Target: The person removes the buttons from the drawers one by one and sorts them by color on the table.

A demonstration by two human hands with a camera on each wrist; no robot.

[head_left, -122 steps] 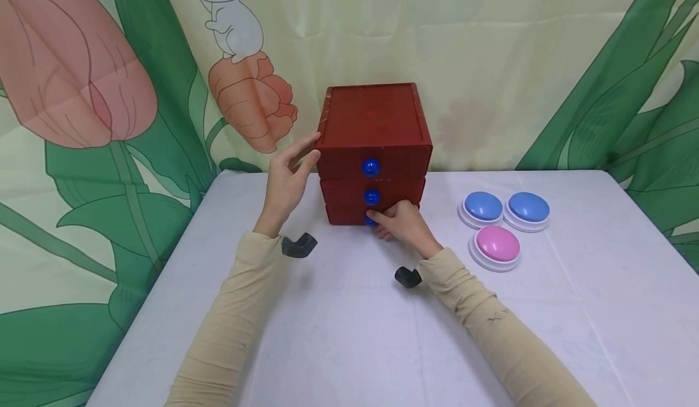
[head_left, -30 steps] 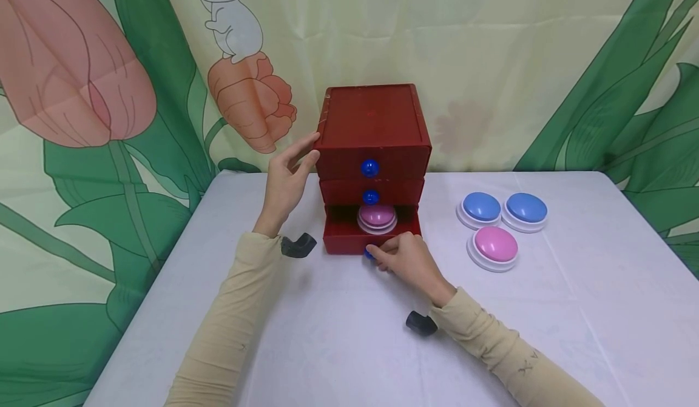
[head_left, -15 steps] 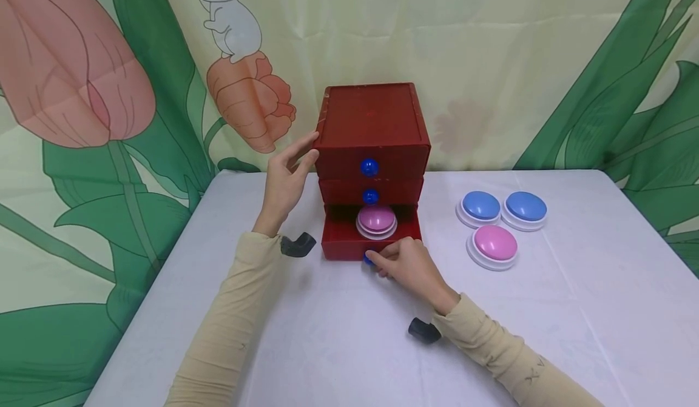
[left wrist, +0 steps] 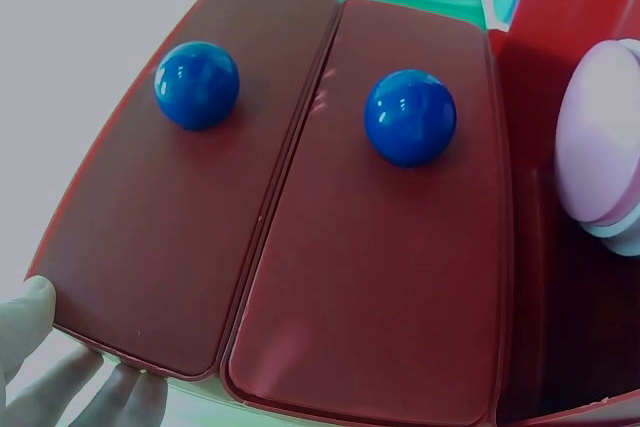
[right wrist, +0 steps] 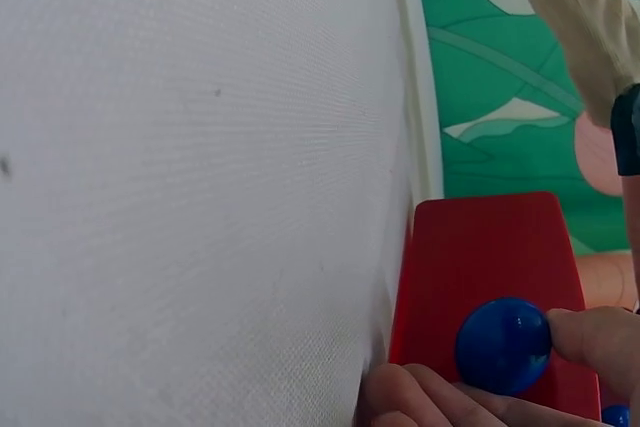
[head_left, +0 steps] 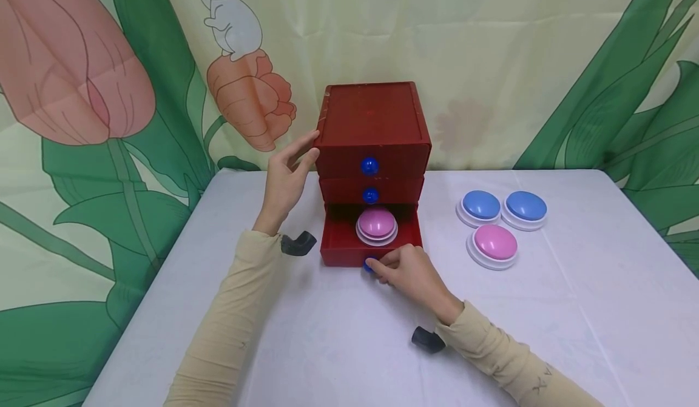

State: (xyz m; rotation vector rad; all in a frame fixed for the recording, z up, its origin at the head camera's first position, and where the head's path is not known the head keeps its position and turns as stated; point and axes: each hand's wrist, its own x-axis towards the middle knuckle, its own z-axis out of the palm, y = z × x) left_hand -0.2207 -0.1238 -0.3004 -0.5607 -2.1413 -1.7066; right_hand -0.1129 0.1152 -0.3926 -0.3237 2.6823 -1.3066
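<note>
A dark red cabinet with three stacked drawers stands at the table's far side. Its bottom drawer is pulled out, and a pink push-button light on a white base sits inside. Between thumb and fingers my right hand pinches that drawer's round blue knob. My left hand rests its straight fingertips against the cabinet's upper left side, near the top front corner. In the left wrist view, the upper knob and middle knob show on closed drawer fronts.
Right of the cabinet, two blue push-button lights and another pink one stand grouped on the white tablecloth. Behind the table hangs a printed curtain. A black wrist mount juts out beside the right sleeve.
The bottom drawer, closed at first, has slid toward me with my right hand on its knob, uncovering the pink light inside. My left hand has stayed against the cabinet.
</note>
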